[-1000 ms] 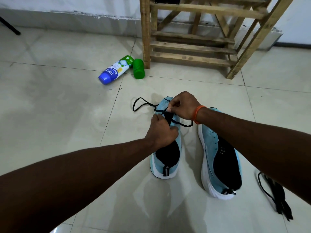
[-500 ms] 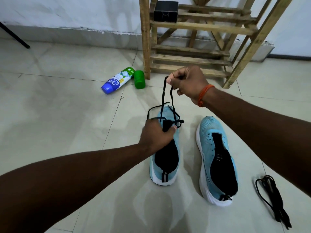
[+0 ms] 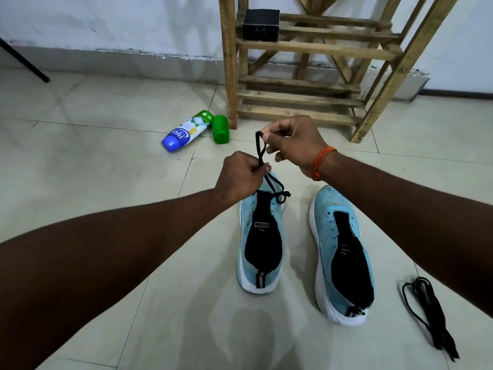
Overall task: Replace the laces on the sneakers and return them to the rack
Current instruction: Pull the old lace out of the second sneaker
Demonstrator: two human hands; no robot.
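Two light blue sneakers with black tongues stand side by side on the tiled floor, the left sneaker (image 3: 260, 236) and the right sneaker (image 3: 342, 252). A black lace (image 3: 260, 149) runs up from the left sneaker's toe eyelets. My left hand (image 3: 240, 177) grips the lace just above the toe. My right hand (image 3: 293, 142) pinches the lace's upper end a little higher and farther away. A spare black lace (image 3: 426, 313) lies bundled on the floor at the right.
A wooden shoe rack (image 3: 306, 81) stands against the wall behind the sneakers, with a small black box (image 3: 261, 24) on a shelf. A blue-capped bottle (image 3: 184, 133) and a green cup (image 3: 220, 129) lie left of the rack's leg. A dark pole (image 3: 24, 61) leans at far left.
Both hands rose from the left sneaker's toe with the lace. My right hand drew the lace up and away, and my left hand moved up to grip it above the toe.
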